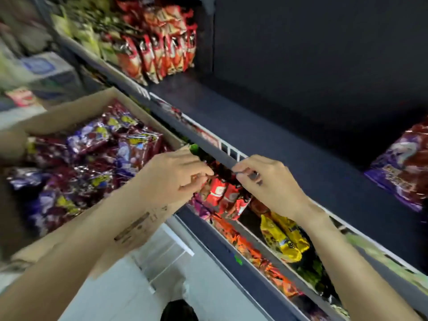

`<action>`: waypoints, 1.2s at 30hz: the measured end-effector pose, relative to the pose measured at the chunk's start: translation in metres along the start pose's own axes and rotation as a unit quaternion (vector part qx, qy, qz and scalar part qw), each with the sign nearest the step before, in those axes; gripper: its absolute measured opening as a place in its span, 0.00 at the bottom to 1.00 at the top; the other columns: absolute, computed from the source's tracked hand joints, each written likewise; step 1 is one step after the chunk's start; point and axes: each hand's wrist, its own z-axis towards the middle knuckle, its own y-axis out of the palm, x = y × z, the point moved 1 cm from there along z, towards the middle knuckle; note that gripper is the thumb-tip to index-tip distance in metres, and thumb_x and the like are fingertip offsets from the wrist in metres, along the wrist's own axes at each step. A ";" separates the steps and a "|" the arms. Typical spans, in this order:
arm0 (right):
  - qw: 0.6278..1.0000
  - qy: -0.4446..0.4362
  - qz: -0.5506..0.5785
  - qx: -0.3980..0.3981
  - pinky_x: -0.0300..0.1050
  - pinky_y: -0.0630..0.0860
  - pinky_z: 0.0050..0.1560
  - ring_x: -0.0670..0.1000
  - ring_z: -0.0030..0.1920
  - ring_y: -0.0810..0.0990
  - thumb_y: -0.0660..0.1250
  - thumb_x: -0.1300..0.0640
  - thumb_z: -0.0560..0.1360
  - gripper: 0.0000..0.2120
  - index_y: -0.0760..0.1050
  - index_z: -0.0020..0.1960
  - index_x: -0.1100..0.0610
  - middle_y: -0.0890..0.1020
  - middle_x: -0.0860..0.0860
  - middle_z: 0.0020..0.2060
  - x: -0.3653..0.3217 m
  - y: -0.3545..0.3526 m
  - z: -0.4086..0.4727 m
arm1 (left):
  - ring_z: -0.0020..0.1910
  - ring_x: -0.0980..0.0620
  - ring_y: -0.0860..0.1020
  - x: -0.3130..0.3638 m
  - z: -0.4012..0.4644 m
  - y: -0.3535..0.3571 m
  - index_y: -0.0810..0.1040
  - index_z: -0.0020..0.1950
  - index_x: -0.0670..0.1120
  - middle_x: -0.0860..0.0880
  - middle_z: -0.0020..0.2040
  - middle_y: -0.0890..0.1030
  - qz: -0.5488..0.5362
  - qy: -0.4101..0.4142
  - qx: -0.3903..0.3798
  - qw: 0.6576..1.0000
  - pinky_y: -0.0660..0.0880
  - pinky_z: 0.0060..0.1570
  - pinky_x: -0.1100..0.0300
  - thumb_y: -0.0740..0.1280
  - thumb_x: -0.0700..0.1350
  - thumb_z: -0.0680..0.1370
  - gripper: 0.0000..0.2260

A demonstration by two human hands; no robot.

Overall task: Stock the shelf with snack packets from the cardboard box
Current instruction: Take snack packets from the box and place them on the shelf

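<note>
The cardboard box stands at the left, filled with several purple and maroon snack packets. The dark shelf runs diagonally beside it. A matching purple packet lies on the shelf at the far right. My left hand hovers just in front of the shelf's front rail, over the box's near corner, with loosely curled fingers that hold nothing. My right hand is close beside it, and its thumb and forefinger pinch the rail's lower edge.
Red packets stand in a row at the shelf's far left end. The shelf below holds red packets, yellow ones and orange ones. A white wire guard lines the rail. Blurred goods fill the far left.
</note>
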 end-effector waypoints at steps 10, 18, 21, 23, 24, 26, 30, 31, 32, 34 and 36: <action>0.986 -0.085 -0.007 -0.143 0.47 0.72 0.60 0.47 0.61 0.74 0.63 0.54 0.79 0.14 0.73 0.64 0.51 0.77 0.47 0.61 -0.080 0.155 0.152 | 0.57 0.52 0.77 -0.205 -0.185 -0.017 0.73 0.65 0.51 0.52 0.59 0.77 -0.043 -0.395 -0.127 0.909 0.74 0.53 0.59 0.71 0.49 0.74 0.20; 0.973 0.087 -0.121 -0.175 0.58 0.68 0.67 0.62 0.71 0.62 0.65 0.50 0.77 0.31 0.56 0.76 0.54 0.59 0.56 0.73 -0.062 0.251 0.242 | 0.66 0.48 0.70 -0.290 -0.190 0.033 0.63 0.73 0.46 0.45 0.69 0.70 -0.088 -0.440 -0.186 0.874 0.67 0.64 0.55 0.69 0.55 0.75 0.31; 0.959 0.130 -0.170 -0.188 0.59 0.66 0.67 0.66 0.72 0.58 0.65 0.46 0.76 0.38 0.49 0.77 0.55 0.58 0.61 0.73 -0.061 0.267 0.254 | 0.71 0.46 0.66 -0.302 -0.168 0.061 0.53 0.77 0.43 0.43 0.73 0.64 -0.139 -0.465 -0.178 0.856 0.63 0.69 0.53 0.69 0.58 0.74 0.40; 0.945 0.141 -0.213 -0.204 0.57 0.64 0.68 0.65 0.71 0.59 0.65 0.40 0.75 0.42 0.48 0.77 0.57 0.66 0.62 0.69 -0.058 0.274 0.260 | 0.73 0.45 0.62 -0.306 -0.154 0.078 0.46 0.78 0.42 0.43 0.75 0.60 -0.184 -0.478 -0.179 0.840 0.60 0.71 0.52 0.70 0.60 0.72 0.46; 0.941 0.145 -0.224 -0.207 0.56 0.64 0.68 0.64 0.71 0.60 0.65 0.38 0.74 0.43 0.50 0.77 0.58 0.69 0.62 0.67 -0.057 0.276 0.263 | 0.73 0.45 0.62 -0.308 -0.149 0.085 0.45 0.78 0.42 0.43 0.76 0.60 -0.212 -0.486 -0.170 0.830 0.61 0.71 0.52 0.71 0.60 0.71 0.48; 0.938 0.134 -0.248 -0.203 0.55 0.63 0.67 0.62 0.69 0.62 0.66 0.37 0.72 0.41 0.57 0.75 0.58 0.73 0.59 0.65 -0.054 0.278 0.265 | 0.72 0.46 0.64 -0.310 -0.143 0.096 0.44 0.78 0.43 0.45 0.75 0.62 -0.275 -0.505 -0.138 0.806 0.63 0.70 0.52 0.73 0.56 0.70 0.49; 0.951 0.147 -0.183 -0.203 0.56 0.66 0.65 0.60 0.66 0.66 0.71 0.40 0.69 0.37 0.62 0.72 0.52 0.71 0.55 0.65 -0.051 0.285 0.261 | 0.65 0.48 0.72 -0.319 -0.141 0.105 0.45 0.78 0.46 0.46 0.69 0.71 -0.362 -0.529 -0.107 0.760 0.68 0.64 0.56 0.76 0.46 0.69 0.49; 0.957 0.175 -0.103 -0.209 0.55 0.67 0.65 0.59 0.66 0.67 0.74 0.43 0.68 0.37 0.61 0.72 0.51 0.70 0.54 0.66 -0.049 0.285 0.261 | 0.65 0.47 0.72 -0.321 -0.142 0.103 0.44 0.78 0.46 0.46 0.69 0.71 -0.373 -0.535 -0.109 0.750 0.68 0.65 0.55 0.77 0.46 0.69 0.50; 0.956 0.200 -0.016 -0.213 0.53 0.68 0.65 0.57 0.66 0.69 0.76 0.47 0.68 0.37 0.62 0.71 0.49 0.70 0.54 0.66 -0.047 0.284 0.261 | 0.67 0.47 0.71 -0.323 -0.143 0.102 0.44 0.78 0.47 0.46 0.70 0.70 -0.380 -0.538 -0.109 0.744 0.68 0.66 0.53 0.77 0.47 0.68 0.51; 0.949 0.225 0.093 -0.202 0.48 0.67 0.64 0.55 0.66 0.69 0.77 0.54 0.67 0.36 0.63 0.69 0.48 0.70 0.54 0.66 -0.046 0.284 0.259 | 0.70 0.46 0.67 -0.325 -0.145 0.097 0.43 0.78 0.49 0.46 0.73 0.66 -0.385 -0.540 -0.109 0.741 0.66 0.68 0.50 0.78 0.50 0.67 0.52; 0.945 0.240 0.127 -0.180 0.47 0.66 0.64 0.54 0.67 0.68 0.77 0.61 0.67 0.37 0.62 0.69 0.47 0.69 0.54 0.67 -0.048 0.284 0.256 | 0.72 0.45 0.65 -0.324 -0.145 0.091 0.42 0.78 0.49 0.46 0.74 0.63 -0.383 -0.539 -0.105 0.743 0.65 0.69 0.50 0.77 0.53 0.65 0.54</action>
